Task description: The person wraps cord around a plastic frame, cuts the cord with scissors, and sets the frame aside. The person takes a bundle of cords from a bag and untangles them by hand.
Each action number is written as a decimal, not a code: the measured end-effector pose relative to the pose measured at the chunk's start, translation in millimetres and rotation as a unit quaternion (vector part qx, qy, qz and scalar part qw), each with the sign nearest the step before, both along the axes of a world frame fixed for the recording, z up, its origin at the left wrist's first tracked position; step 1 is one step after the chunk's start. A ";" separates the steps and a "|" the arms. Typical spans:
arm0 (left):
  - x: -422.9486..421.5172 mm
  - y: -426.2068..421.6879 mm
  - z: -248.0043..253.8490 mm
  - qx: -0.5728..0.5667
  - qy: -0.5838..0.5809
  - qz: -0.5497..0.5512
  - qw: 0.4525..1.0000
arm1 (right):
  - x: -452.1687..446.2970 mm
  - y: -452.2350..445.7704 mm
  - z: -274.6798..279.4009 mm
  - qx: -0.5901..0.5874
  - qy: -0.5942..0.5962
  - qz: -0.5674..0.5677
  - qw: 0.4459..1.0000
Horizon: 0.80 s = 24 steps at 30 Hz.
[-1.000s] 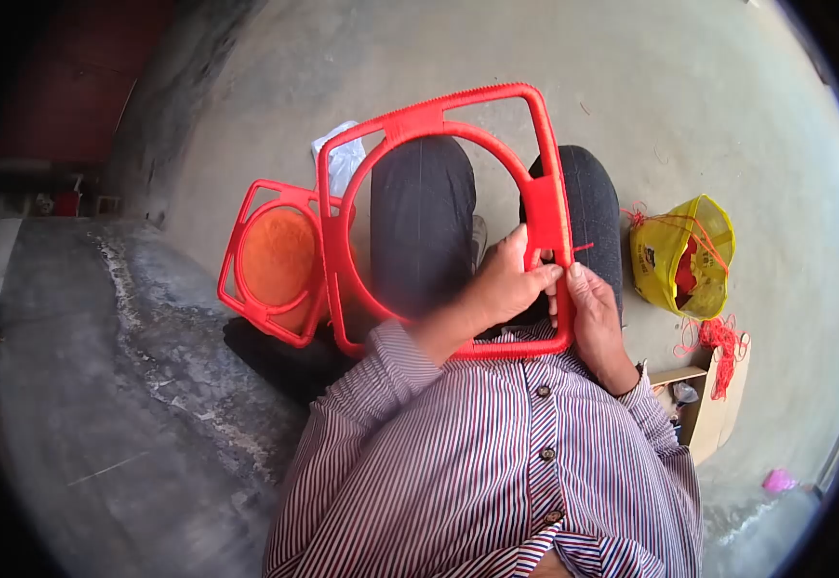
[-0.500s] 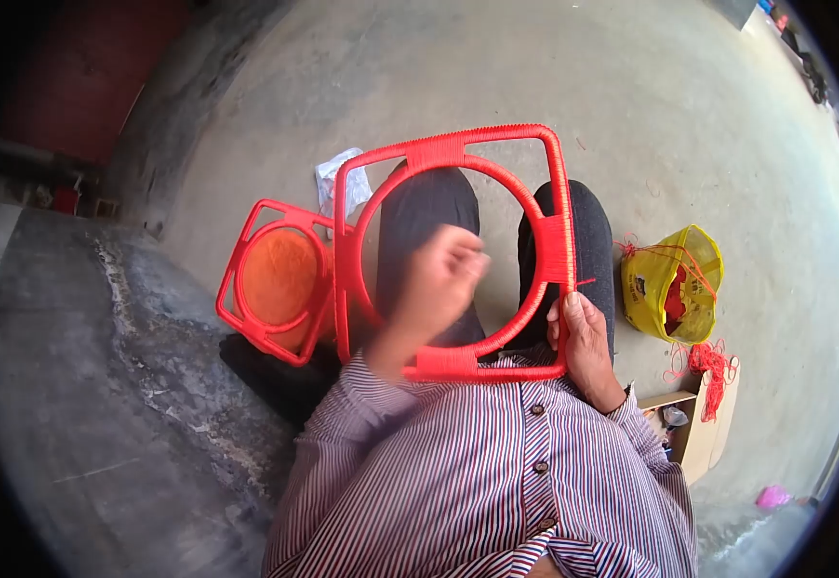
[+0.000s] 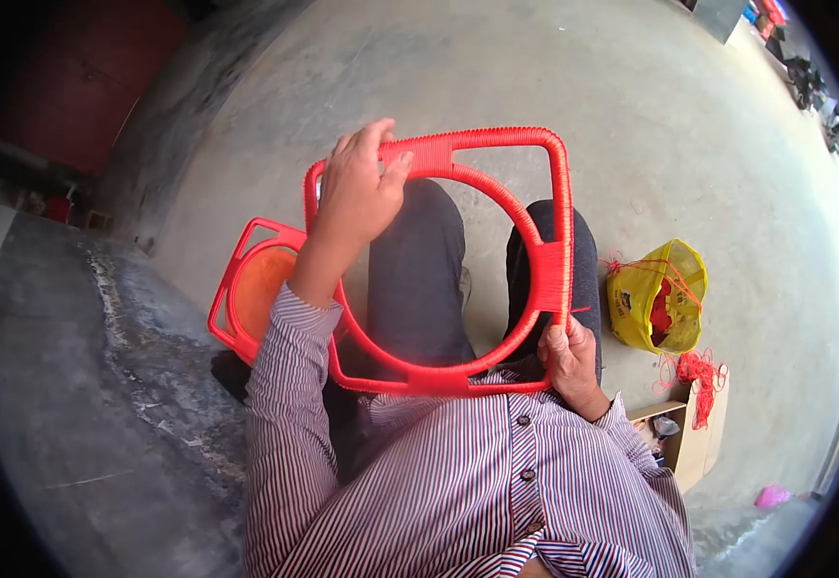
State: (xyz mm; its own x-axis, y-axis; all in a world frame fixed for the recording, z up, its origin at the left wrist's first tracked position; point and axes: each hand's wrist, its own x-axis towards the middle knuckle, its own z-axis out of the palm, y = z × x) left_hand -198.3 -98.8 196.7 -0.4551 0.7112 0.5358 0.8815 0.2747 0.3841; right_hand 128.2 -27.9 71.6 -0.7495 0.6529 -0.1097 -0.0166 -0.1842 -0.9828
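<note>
A red cord-wrapped square frame with a round ring inside it (image 3: 551, 275) is held tilted over my knees. My right hand (image 3: 573, 361) grips its lower right corner, fingers wrapped round the side bar. A short loose red end sticks out just above that hand. My left hand (image 3: 357, 193) is at the upper left corner, its fingers stretched out and thumb apart, over the top bar. Whether its palm presses on the bar is hard to tell. The left forearm covers part of the frame's left side.
To the left lies a smaller red frame (image 3: 233, 260) around an orange round surface (image 3: 263, 289). A yellow bag (image 3: 631, 299) with red material inside stands at right. Tangled red cord (image 3: 699, 376) lies on a cardboard box (image 3: 699, 448) nearby.
My left hand has moved from within the ring up to the frame's upper left corner, and its fingers have spread. The frame has shifted slightly left; my right hand keeps its grip.
</note>
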 end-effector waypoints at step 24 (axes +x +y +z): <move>24.0 25.1 65.7 -0.267 -0.023 0.063 0.961 | -1.6 2.5 -1.6 -0.075 -0.031 0.016 0.997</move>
